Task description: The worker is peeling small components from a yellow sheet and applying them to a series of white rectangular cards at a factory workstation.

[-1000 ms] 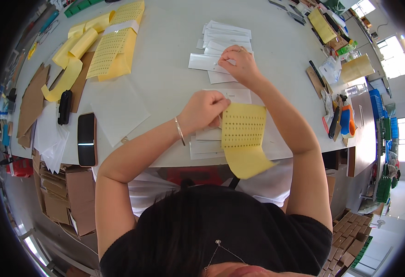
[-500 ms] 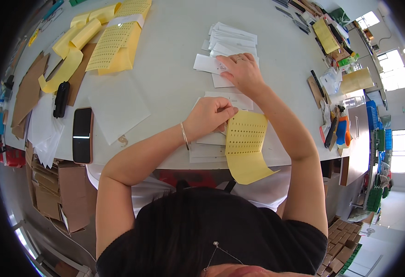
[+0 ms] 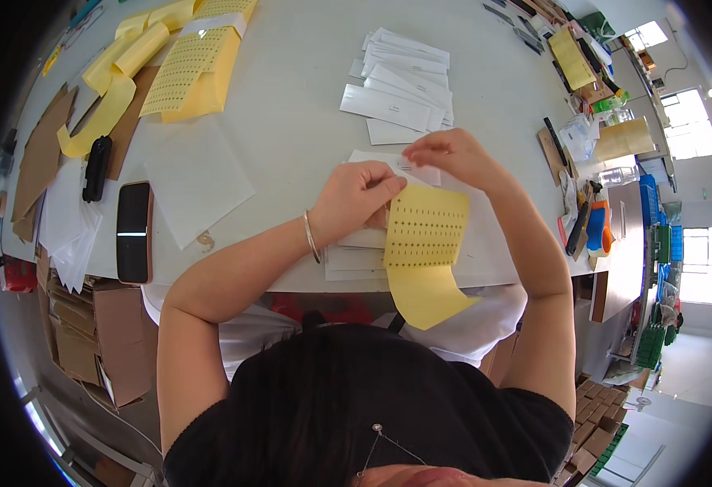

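My left hand (image 3: pixel 360 193) pinches the top left corner of a yellow label sheet (image 3: pixel 427 229) with rows of small dark marks. The sheet's lower end curls down past the table's near edge. My right hand (image 3: pixel 453 156), fingers stretched out, hovers just above a white paper slip (image 3: pixel 366 157), and I see nothing held in it. More white slips (image 3: pixel 356 264) lie under and beside my left hand, partly covered by it and by the sheet. Beyond my right hand, a fanned pile of white slips (image 3: pixel 405 77) rests on the table.
To the left lie a phone (image 3: pixel 134 235), a black tool (image 3: pixel 96 169), white backing paper (image 3: pixel 202 178), brown cardboard (image 3: pixel 43 154) and more yellow label sheets (image 3: pixel 198 69). At right are an orange tape dispenser (image 3: pixel 599 227) and a yellow roll (image 3: pixel 622 140). Cartons (image 3: pixel 120 341) stand below the table.
My right hand has let go of a white slip on the far pile and drawn back toward my left hand. My left hand still pinches the yellow label sheet.
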A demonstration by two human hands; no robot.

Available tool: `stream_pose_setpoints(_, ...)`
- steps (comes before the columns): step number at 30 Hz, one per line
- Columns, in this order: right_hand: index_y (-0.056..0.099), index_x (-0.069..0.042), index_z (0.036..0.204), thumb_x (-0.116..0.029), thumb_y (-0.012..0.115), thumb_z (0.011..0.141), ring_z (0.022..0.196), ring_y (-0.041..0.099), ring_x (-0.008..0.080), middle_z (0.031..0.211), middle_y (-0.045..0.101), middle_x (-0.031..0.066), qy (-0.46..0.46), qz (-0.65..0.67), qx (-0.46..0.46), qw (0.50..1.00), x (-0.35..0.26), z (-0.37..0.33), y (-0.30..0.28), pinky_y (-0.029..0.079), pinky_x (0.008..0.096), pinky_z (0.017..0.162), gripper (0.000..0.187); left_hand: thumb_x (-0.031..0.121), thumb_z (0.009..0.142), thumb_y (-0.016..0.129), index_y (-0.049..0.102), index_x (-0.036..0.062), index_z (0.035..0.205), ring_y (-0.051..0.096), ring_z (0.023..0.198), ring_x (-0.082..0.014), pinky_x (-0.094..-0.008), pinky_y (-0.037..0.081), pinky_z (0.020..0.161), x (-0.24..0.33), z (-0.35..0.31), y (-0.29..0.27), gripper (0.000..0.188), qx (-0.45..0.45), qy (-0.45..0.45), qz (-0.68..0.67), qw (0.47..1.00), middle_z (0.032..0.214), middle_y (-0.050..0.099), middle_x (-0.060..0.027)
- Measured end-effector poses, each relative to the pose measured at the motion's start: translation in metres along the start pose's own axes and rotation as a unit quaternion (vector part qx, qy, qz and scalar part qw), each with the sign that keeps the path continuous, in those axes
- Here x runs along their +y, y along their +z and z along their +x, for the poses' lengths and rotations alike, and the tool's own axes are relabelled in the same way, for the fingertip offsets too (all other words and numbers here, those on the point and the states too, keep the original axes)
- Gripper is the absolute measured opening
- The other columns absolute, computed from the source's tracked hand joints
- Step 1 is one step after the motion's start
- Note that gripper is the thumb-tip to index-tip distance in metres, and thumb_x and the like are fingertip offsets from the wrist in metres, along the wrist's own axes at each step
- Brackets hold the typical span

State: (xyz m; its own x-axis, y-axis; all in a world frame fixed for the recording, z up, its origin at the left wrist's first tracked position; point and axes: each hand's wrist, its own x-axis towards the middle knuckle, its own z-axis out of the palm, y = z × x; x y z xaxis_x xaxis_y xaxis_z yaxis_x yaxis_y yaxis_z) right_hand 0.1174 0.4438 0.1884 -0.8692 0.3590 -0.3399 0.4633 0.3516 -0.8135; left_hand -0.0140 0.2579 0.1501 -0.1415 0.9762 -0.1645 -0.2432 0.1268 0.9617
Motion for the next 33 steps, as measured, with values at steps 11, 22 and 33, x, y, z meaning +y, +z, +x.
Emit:
stream_pose_setpoints(11,0.069,-0.011,0.084,-0.017,0.073,0.076,0.083,0.060,0.0196,0.083,0.064,0.0005,-0.318,-0.274,0.183,0.889,-0.026,-0.029,0.035,0.042,0.0338,0.082,0.011,0.028,0.097,0.053,0.060,0.0015,0.081,0.058,0.051,-0.0086,-0.0213,0.043,0.044,-0.004,0.007,-0.006,0.031,0.021,-0.002,-0.061,0.998,0.064,0.062,-0.0037)
stream_pose_setpoints(22,0.063,-0.002,0.082,-0.009,0.067,0.078,0.095,0.057,0.0235,0.096,0.061,0.0053,-0.248,-0.209,0.225,0.919,-0.023,0.013,0.007,0.050,0.0356,0.079,0.009,0.023,0.096,0.053,0.061,-0.0011,0.082,0.058,0.051,-0.0078,-0.0218,0.043,0.044,0.004,0.007,-0.009,0.029,0.058,-0.009,-0.036,0.998,0.066,0.063,-0.0045)
stream_pose_setpoints(33,0.056,-0.012,0.113,-0.021,0.068,0.081,0.102,0.055,0.0271,0.103,0.062,0.0068,-0.182,-0.411,0.258,0.855,0.012,0.066,0.015,0.037,0.0415,0.093,0.036,0.020,0.094,0.056,0.058,-0.0030,0.075,0.063,0.053,-0.0113,-0.0247,0.045,0.048,0.001,-0.002,0.001,0.029,0.016,0.064,0.080,0.995,0.059,0.061,-0.0064)
